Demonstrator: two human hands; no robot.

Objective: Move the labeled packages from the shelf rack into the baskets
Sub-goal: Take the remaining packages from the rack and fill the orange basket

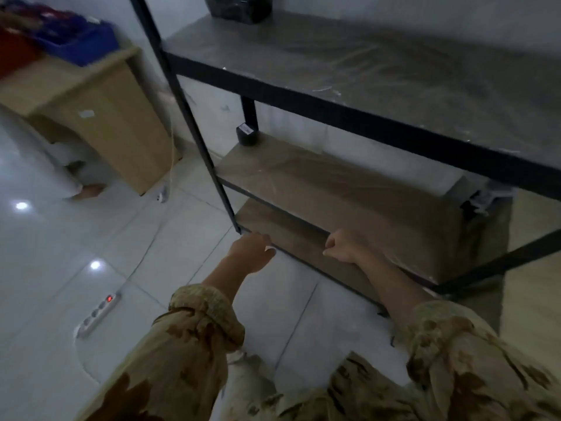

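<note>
My left hand (pixel 252 250) hangs by the front left corner of the rack's lowest shelf (pixel 303 238), fingers loosely curled and holding nothing. My right hand (pixel 343 246) hovers over that shelf's front edge, curled into a fist with nothing in it. A small black labeled package (pixel 247 135) stands at the back left of the middle shelf. A dark package (pixel 482 197) lies at the right, partly hidden under the upper shelf (pixel 364 65). Another black package (pixel 239 7) sits at the back of the upper shelf, cut off by the frame. A blue basket (pixel 82 45) and a red basket (pixel 13 54) stand far left.
The baskets rest on a light wooden cabinet (pixel 100 117) left of the rack. A black upright post (pixel 194 123) of the rack runs down to the floor by my left hand. A white power strip (pixel 98 312) with a cable lies on the tiled floor.
</note>
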